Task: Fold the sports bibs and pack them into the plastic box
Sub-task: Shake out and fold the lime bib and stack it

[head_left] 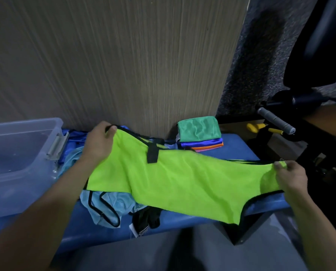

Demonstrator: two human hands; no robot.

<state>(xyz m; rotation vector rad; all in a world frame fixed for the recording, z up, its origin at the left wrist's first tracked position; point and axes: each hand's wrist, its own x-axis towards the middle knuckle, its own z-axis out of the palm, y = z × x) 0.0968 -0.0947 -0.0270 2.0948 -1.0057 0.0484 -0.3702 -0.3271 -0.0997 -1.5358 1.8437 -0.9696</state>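
- Nearest to us, a black garment [146, 222] hangs over the front edge of the blue bench [96, 229], with a pale blue bib [106, 204] crumpled just beside it; we judge both unfolded.
- Above them we hold the lime-green bib [182, 182] stretched over the bench. Our left hand [98, 145] pinches its black-trimmed far-left corner, fingers curled round the edge; our right hand [289, 177] pinches the opposite end, thumb and fingers clamped on the cloth.
- The bib's long axis runs left to right across the bench, slanting from its far-left corner down to the near right. Its curved, black-edged cutout faces us at the lower right, and a black tab [152, 153] lies on top near the left.
- To the left, the plastic box [16, 153] stands open; we can make out no bibs inside.
- Farthest, against the wooden panel [124, 65], sits a stack of folded bibs [200, 136], green on top.
- So some are folded, none visibly packed; this one, the loose ones and all the packing remain.
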